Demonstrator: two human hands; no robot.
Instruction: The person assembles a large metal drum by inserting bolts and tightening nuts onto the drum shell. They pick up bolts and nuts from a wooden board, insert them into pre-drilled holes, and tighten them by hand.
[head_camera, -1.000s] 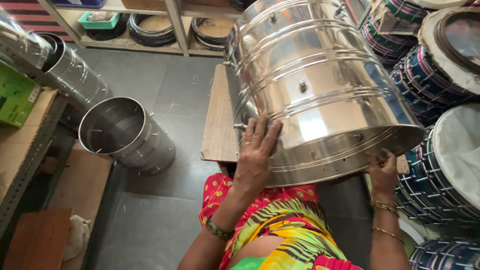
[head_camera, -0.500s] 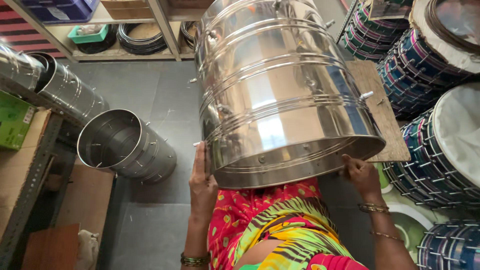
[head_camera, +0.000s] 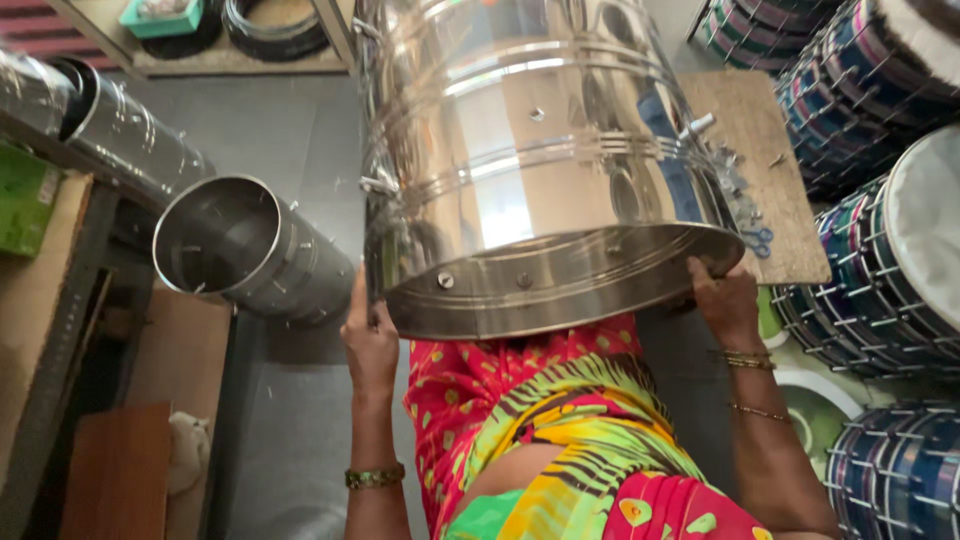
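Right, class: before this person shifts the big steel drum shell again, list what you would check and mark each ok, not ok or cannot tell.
1. Left hand on the rim of the steel shell: ok, the palm is pressed against the lower edge.
2. Right hand on the opposite rim: ok, the fingers are curled at the edge.
3. Shell steady: cannot tell, it is tilted toward the person.
4. Wooden board bare for setting down: not ok, small metal fittings lie on it.
5. Room on the left: not ok, a second shell lies on its side close by.
6. Room on the right: not ok, stacked drums stand close.
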